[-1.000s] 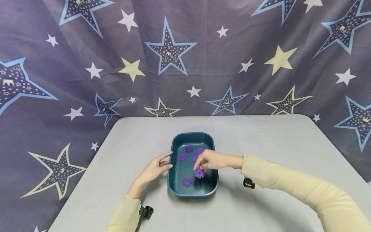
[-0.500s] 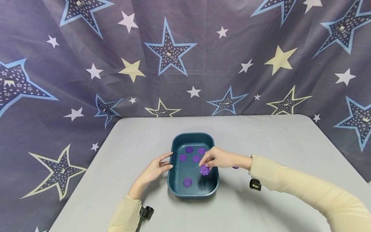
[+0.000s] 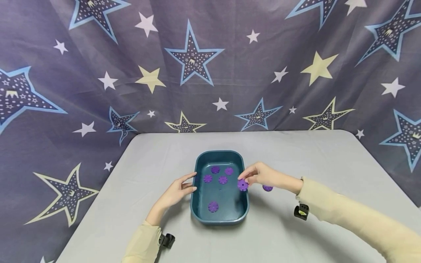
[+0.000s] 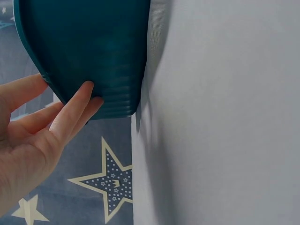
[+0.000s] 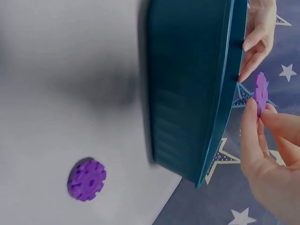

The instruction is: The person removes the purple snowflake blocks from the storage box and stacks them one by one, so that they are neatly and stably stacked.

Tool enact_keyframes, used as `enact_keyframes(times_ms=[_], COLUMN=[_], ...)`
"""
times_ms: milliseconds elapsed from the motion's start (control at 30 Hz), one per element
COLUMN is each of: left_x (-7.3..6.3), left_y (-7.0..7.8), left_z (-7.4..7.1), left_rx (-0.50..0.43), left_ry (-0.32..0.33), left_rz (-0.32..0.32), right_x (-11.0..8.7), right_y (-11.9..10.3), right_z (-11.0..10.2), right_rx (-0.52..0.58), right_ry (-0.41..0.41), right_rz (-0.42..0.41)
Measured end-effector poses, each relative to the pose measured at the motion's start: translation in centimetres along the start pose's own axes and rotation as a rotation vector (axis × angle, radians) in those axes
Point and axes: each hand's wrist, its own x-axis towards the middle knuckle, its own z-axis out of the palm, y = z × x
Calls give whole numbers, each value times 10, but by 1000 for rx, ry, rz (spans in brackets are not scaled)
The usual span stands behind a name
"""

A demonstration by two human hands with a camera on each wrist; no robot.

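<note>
My right hand (image 3: 263,174) pinches a purple notched disc (image 3: 243,185) with a small centre hole between thumb and fingertips. In the head view the disc overlaps the right rim of a dark teal bin (image 3: 227,215); the right wrist view has it upright on edge, higher than the rim. Several more such discs, one of them a purple disc (image 3: 213,206) near the front, lie on the bin's floor. The extended fingers of my left hand (image 3: 175,190) touch the bin's left side, fingertips against the outer wall (image 4: 108,51) and rim.
Another purple notched disc (image 5: 87,179) lies on the table just right of the bin, below my right wrist in the head view. The pale grey table (image 3: 289,153) runs back to a dark star-patterned curtain (image 3: 210,98).
My right hand has moved right and slightly back with the disc, from above the bin's inside to its right rim. The disc on the table has come into view. My left hand stays put.
</note>
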Motion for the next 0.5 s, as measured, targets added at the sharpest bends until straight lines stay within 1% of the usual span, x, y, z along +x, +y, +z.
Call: enact_keyframes(times_ms=[100,167,233,333,400,500], left_x=[0,-3,-3,-3,0,1], left_y=[0,9,9,9,0,0], left_z=[0,-1,-1,-1,-1,0], left_rx=[0,-2,-1,7,6,8], left_ry=[-5,-8,-10,-7,-1,-4], left_rz=[4,1,6,3,4,4], right_x=[-5,-8,-11,-17,-20,-25], right_y=[4,6,8,11,13,18], right_z=[-5,-7,-9,-12,-15,-18], right_rx=[23,37,53,72,67,60], right_ry=[20,33,48,73,94,117], right_rz=[15,15,20,26,40,56])
